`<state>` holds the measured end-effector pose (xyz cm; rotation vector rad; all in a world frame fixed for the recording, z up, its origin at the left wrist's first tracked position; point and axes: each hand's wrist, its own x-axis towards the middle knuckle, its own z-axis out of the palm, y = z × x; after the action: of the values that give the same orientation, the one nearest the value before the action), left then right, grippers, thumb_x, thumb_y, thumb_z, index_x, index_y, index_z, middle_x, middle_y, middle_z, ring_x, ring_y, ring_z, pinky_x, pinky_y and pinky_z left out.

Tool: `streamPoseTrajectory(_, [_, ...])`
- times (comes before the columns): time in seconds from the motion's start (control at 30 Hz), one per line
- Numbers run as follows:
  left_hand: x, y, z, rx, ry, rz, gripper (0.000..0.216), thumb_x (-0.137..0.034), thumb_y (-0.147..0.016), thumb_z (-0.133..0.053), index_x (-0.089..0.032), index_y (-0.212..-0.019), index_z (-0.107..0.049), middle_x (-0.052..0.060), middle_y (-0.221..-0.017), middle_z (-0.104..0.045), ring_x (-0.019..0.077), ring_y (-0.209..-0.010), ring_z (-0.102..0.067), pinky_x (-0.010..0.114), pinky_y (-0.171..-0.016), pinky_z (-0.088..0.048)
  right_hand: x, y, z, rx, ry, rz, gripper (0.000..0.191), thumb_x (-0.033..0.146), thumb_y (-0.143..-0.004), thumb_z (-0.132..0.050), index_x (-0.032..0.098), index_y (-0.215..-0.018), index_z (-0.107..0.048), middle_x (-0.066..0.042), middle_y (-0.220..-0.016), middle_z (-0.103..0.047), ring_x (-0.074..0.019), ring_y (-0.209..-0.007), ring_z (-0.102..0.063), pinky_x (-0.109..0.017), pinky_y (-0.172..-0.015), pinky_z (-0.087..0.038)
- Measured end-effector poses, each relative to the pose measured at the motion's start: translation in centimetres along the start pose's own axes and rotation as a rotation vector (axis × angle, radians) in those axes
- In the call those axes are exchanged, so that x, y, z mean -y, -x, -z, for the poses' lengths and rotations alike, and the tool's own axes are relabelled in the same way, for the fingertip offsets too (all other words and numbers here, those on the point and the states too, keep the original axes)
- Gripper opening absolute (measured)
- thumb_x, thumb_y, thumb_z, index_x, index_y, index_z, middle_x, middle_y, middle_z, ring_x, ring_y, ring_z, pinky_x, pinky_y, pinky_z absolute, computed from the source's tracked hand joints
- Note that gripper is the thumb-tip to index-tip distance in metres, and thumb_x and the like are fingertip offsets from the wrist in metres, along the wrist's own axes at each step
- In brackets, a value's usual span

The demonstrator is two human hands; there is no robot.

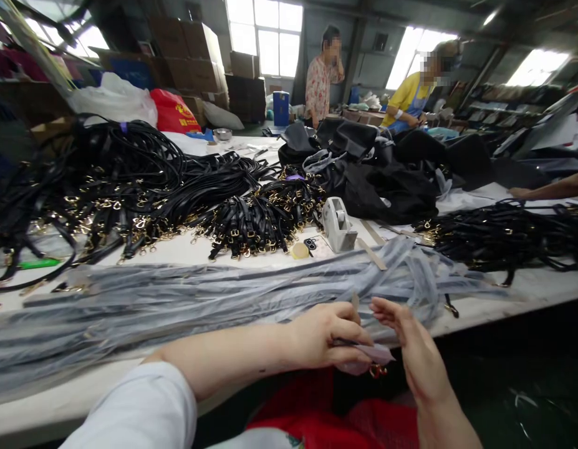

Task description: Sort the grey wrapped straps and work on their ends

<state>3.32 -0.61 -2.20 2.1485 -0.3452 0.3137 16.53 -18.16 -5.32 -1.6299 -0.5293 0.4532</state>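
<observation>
Pinches with the left hand (323, 337), fingers closed and thumb on top, a strap end (363, 360) in pale film, right at the near bench edge (480, 305), over a red cloth (326, 411) in the lap. Shows a small gold clasp (376, 371) just under that pinch. Keeps the right hand (413, 346) open and holding nothing, palm turned in, fingertips near a thin strip (355, 301) upright between the two hands; cannot tell whether touching.

Looks like the step of working the film at the clasp end of one strap. Calls, by this judgement, for a steady left pinch and a fine fingertip grip from the right on the loose film, without a pull on the clasp.

Just beyond the hands, across the bench: a long heap of grey film-sleeved straps (176, 299). Behind these, a grey tape dispenser (338, 224), with a yellowish tape roll (299, 251) beside it. Further left, black straps with gold buckles (251, 218) in thick piles, and a green pen (36, 264) near the far-left edge. To the right, another heap of black straps (504, 237), well apart from the hands. Behind the dispenser, black bags (377, 181) in a mound. At the right edge, a co-worker's forearm (550, 187) on the bench. At the back, two more people by the windows.
</observation>
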Motion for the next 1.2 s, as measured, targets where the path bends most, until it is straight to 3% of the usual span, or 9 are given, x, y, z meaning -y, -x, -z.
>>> streamPoseTrajectory(0.1, [-0.1,-0.1,0.0,-0.024,-0.014,0.013,0.035,-0.045,-0.092,-0.057,-0.020,-0.109,-0.074,0.008,-0.093,-0.062,0.0148,-0.083,-0.060,0.022,-0.078,-0.049,-0.5,0.0,-0.2,0.033,-0.095,-0.095,0.052,0.062,-0.092,-0.047,0.018,-0.106,-0.071,-0.011,-0.104,-0.073,-0.0251,-0.099,-0.066,-0.036,-0.088,-0.052])
streamPoseTrajectory(0.23, [0.4,0.0,0.2,-0.052,-0.154,-0.007,0.037,-0.047,-0.094,-0.054,-0.019,-0.111,-0.072,0.009,-0.096,-0.062,0.0151,-0.082,-0.059,0.023,-0.076,-0.049,-0.4,1.0,0.5,-0.150,-0.090,0.048,0.026,0.046,-0.080,-0.074,0.021,-0.087,-0.073,-0.002,-0.077,-0.070,-0.0143,-0.070,-0.063,-0.020,-0.063,-0.052])
streamPoseTrajectory(0.4, [1.0,0.5,0.2,-0.040,-0.598,-0.036,0.038,-0.042,-0.100,-0.040,-0.022,-0.117,-0.066,0.010,-0.104,-0.062,0.0173,-0.083,-0.059,0.024,-0.072,-0.047,0.8,2.1,1.0,0.193,-0.087,0.039,0.024,0.040,-0.084,-0.071,0.021,-0.097,-0.075,-0.001,-0.061,-0.067,-0.0127,-0.055,-0.061,-0.018,-0.051,-0.051])
streamPoseTrajectory(0.57, [1.0,0.7,0.2,-0.085,-0.727,-0.133,0.036,-0.037,-0.102,-0.034,-0.021,-0.116,-0.063,0.009,-0.099,-0.061,0.0166,-0.077,-0.059,0.025,-0.068,-0.046,1.0,2.1,-0.2,0.198,-0.142,-0.025,0.018,0.040,-0.083,-0.073,0.022,-0.087,-0.076,-0.003,-0.074,-0.073,-0.0152,-0.067,-0.066,-0.021,-0.064,-0.055])
streamPoseTrajectory(0.77, [0.9,0.4,-0.4,-0.083,-0.629,-0.132,0.040,-0.050,-0.098,-0.041,-0.021,-0.110,-0.065,0.007,-0.096,-0.061,0.0142,-0.072,-0.057,0.023,-0.063,-0.045,0.2,1.8,0.3,0.136,-0.115,-0.007,0.028,0.043,-0.088,-0.066,0.021,-0.072,-0.069,0.001,-0.060,-0.063,-0.0115,-0.058,-0.056,-0.018,-0.057,-0.047])
streamPoseTrajectory(0.87, [1.0,0.3,-0.8,-0.021,-0.418,-0.125,0.036,-0.050,-0.094,-0.052,-0.023,-0.110,-0.068,0.007,-0.099,-0.061,0.0137,-0.078,-0.059,0.020,-0.069,-0.047,0.2,1.0,0.5,-0.068,0.016,0.036,0.028,0.050,-0.086,-0.066,0.024,-0.093,-0.073,-0.002,-0.088,-0.073,-0.0168,-0.083,-0.065,-0.021,-0.073,-0.051])
streamPoseTrajectory(0.97, [0.7,0.2,-1.1,0.034,-0.178,-0.168,0.034,-0.046,-0.089,-0.063,-0.019,-0.108,-0.071,0.007,-0.095,-0.062,0.0145,-0.084,-0.060,0.019,-0.077,-0.049,0.6,0.3,-0.3,0.097,0.043,-0.073,0.044,0.057,-0.084,-0.065,0.024,-0.111,-0.070,-0.007,-0.113,-0.072,-0.0225,-0.107,-0.064,-0.027,-0.092,-0.050])
streamPoseTrajectory(1.07, [0.2,0.1,-1.0,-0.001,-0.038,-0.156,0.031,-0.040,-0.090,-0.062,-0.015,-0.106,-0.072,0.010,-0.098,-0.062,0.0177,-0.098,-0.059,0.021,-0.087,-0.049,0.9,0.2,-1.6,0.243,-0.193,-0.220,0.039,0.053,-0.079,-0.072,0.022,-0.101,-0.070,-0.006,-0.093,-0.075,-0.0202,-0.081,-0.070,-0.027,-0.072,-0.056])
streamPoseTrajectory(1.2, [-0.1,-0.1,-0.4,-0.169,-0.018,0.026,0.024,-0.036,-0.091,-0.060,-0.018,-0.100,-0.074,0.011,-0.104,-0.060,0.0230,-0.118,-0.049,0.029,-0.095,-0.045,0.8,0.6,-2.4,0.030,-0.174,-0.126,0.029,0.046,-0.074,-0.078,0.020,-0.085,-0.069,-0.003,-0.076,-0.074,-0.0174,-0.062,-0.067,-0.024,-0.056,-0.054])
